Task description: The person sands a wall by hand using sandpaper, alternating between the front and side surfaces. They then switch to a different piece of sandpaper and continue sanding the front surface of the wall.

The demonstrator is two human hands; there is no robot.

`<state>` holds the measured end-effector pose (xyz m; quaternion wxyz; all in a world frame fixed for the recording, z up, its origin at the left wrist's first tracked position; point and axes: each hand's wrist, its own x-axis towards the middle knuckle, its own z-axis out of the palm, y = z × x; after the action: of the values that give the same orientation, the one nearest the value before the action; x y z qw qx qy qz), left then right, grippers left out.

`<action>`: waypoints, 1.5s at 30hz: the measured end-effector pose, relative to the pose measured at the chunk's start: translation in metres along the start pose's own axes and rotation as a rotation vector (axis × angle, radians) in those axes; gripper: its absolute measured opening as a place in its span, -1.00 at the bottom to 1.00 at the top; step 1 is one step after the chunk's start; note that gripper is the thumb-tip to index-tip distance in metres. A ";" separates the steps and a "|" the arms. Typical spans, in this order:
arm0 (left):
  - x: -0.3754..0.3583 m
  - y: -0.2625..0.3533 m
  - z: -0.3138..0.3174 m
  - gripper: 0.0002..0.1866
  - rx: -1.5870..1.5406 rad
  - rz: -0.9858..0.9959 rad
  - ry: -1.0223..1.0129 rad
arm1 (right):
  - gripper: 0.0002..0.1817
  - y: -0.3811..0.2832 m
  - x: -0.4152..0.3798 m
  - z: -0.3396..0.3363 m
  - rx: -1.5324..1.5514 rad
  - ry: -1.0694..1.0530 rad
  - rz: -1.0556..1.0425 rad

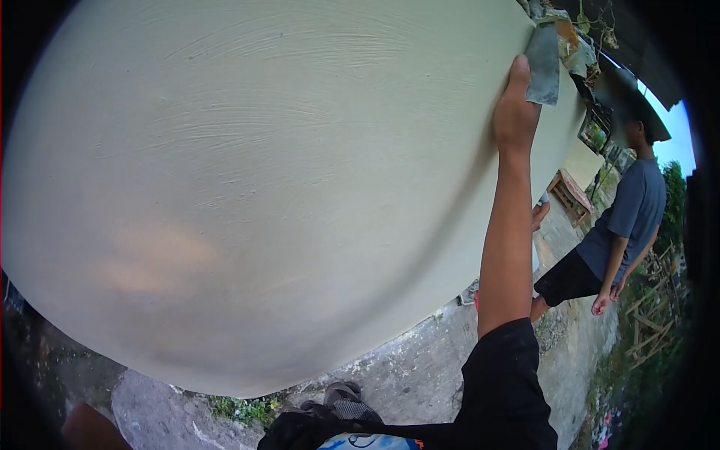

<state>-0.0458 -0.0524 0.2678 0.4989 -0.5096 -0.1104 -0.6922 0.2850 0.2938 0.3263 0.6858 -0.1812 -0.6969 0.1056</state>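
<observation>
My right hand is raised at the upper right, closed round a flat grey metal scraper. Its thumb points up along the wall side, and most of the fingers are hidden behind the hand. The blade stands upright near the far edge of a large off-white wall. Curved streaks and fine ridges mark the wall's smooth coating, and the fisheye view bends its outline. At the bottom left corner only a bit of my left arm shows; the left hand is outside the frame.
A person in a grey shirt and black shorts stands at the right. Another hand shows behind my forearm. Beyond are a wooden bench and stacked sticks. Concrete ground runs along the wall's foot, with a weed patch.
</observation>
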 end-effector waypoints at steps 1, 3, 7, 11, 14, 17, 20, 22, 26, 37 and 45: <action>0.001 -0.003 0.001 -0.39 0.009 0.013 -0.007 | -0.42 -0.005 0.002 0.000 -0.100 0.101 0.032; 0.005 -0.013 0.011 -0.36 0.013 0.128 0.060 | -0.41 -0.004 -0.006 0.017 -0.461 0.352 -0.260; -0.016 -0.017 0.027 -0.31 0.029 0.136 0.132 | -0.39 -0.024 -0.083 0.053 -0.651 0.067 -0.414; -0.017 -0.008 0.037 -0.26 0.005 0.095 0.095 | -0.37 -0.002 -0.144 0.047 -0.784 -0.109 -0.506; -0.003 -0.001 0.034 -0.22 -0.004 0.038 -0.044 | -0.36 -0.006 -0.097 0.021 -0.724 -0.041 -0.447; 0.010 0.013 0.020 -0.18 0.082 0.051 -0.115 | -0.40 0.001 -0.039 0.004 -0.250 0.140 -0.095; 0.024 0.029 0.015 -0.14 0.161 0.103 -0.157 | -0.37 -0.001 -0.051 0.022 -0.298 0.181 -0.174; -0.053 0.024 -0.004 -0.37 -0.041 -0.469 -0.147 | -0.32 -0.005 -0.107 0.048 -0.575 0.110 -0.333; -0.220 0.014 -0.051 -0.40 0.943 -0.442 -0.561 | -0.34 0.028 -0.312 0.085 -0.813 -0.154 -0.339; -0.273 0.024 -0.077 -0.39 1.008 -0.370 -0.575 | -0.38 -0.024 -0.202 0.092 -0.119 0.499 0.517; -0.274 0.027 -0.080 -0.38 1.019 -0.376 -0.580 | -0.28 0.018 -0.371 0.121 -0.614 0.167 0.014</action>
<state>-0.0760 0.0403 -0.0015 0.4989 -0.3464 -0.6466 -0.4616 0.1641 0.1756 -0.0257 0.6531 -0.3925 -0.6364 -0.1203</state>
